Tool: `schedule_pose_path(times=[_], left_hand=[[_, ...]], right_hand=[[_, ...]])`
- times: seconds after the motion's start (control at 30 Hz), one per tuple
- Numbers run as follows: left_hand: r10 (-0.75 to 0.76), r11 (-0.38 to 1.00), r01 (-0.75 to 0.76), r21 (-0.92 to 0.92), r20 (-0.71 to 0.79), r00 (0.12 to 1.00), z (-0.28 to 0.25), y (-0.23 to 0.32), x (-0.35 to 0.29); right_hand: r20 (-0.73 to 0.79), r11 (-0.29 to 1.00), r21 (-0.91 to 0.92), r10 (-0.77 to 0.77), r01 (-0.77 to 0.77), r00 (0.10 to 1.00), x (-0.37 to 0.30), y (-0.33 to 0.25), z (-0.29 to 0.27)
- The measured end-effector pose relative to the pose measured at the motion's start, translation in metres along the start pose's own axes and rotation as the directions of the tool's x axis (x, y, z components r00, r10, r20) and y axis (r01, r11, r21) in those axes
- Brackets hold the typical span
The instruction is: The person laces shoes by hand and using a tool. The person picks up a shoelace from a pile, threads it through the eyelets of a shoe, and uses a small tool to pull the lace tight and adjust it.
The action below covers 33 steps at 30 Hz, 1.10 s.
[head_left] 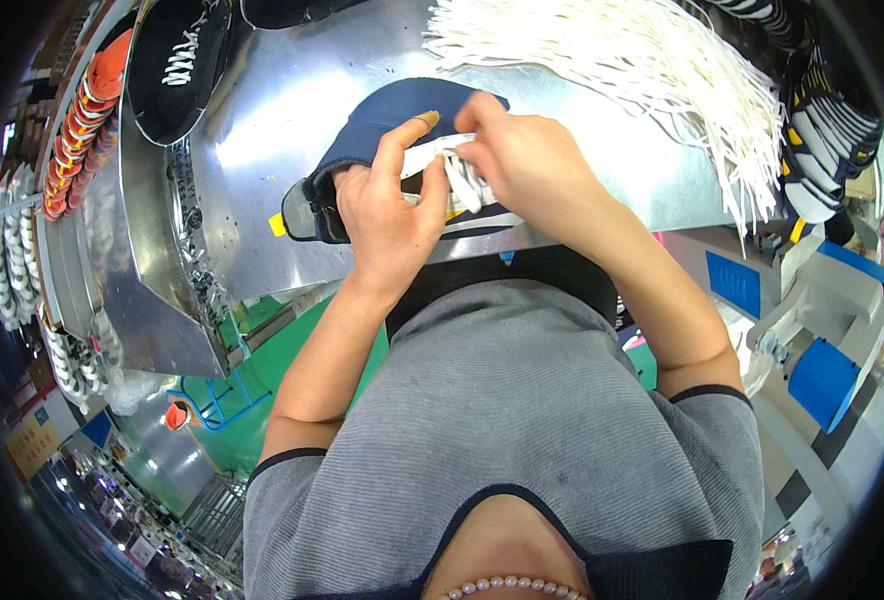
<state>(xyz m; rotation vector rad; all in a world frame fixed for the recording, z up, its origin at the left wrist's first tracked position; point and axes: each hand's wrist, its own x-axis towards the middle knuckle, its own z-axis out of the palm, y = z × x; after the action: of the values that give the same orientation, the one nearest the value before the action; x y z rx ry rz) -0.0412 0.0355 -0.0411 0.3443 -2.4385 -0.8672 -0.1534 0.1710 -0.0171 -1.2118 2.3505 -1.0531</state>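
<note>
A navy shoe upper point(402, 106) lies on its side on the shiny metal table, its grey-lined heel opening to the left with a small yellow tab. My left hand point(387, 215) grips it, some fingers inside the opening and the thumb along the white-edged eyelet area; a yellowish cover sits on the index fingertip. My right hand point(532, 165) is closed in a pinch on a white shoelace point(464, 185) at the eyelet strip. The lace hangs in a loop between both hands. The fingertips partly hide where it passes through.
A large heap of white laces point(622, 70) spreads over the table's far right, some hanging off the edge. Black uppers point(177, 70) lie at the far left. Orange shoe parts point(87, 115) are stacked beyond the left edge, and dark-and-white striped uppers point(822, 150) at right.
</note>
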Motion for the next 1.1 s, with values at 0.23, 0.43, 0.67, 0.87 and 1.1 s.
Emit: schedule_pose_path(times=[0.23, 0.43, 0.67, 0.87, 1.1], left_hand=[[-0.135, 0.959, 0.155, -0.239, 0.098, 0.986, -0.012, 0.003, -0.004], [-0.289, 0.839, 0.331, -0.433, 0.162, 0.944, -0.013, 0.004, 0.001], [-0.290, 0.561, 0.598, -0.572, 0.541, 0.789, -0.030, 0.007, 0.026], [-0.383, 0.489, 0.698, -0.523, 0.591, 0.710, -0.031, 0.012, 0.031], [-0.358, 0.499, 0.707, -0.501, 0.624, 0.695, -0.030, 0.012, 0.035]], right_hand=[[0.149, 0.963, -0.243, -0.082, 0.117, 0.985, 0.012, -0.009, -0.001], [-0.096, 0.965, 0.243, 0.129, -0.102, 0.987, -0.016, 0.025, -0.021], [-0.427, 0.898, 0.433, 0.282, -0.079, 0.859, -0.015, 0.042, 0.023], [-0.359, 0.891, 0.448, 0.101, 0.076, 0.928, -0.029, 0.023, -0.001], [-0.332, 0.950, -0.076, -0.310, 0.303, 0.891, -0.011, 0.018, 0.017]])
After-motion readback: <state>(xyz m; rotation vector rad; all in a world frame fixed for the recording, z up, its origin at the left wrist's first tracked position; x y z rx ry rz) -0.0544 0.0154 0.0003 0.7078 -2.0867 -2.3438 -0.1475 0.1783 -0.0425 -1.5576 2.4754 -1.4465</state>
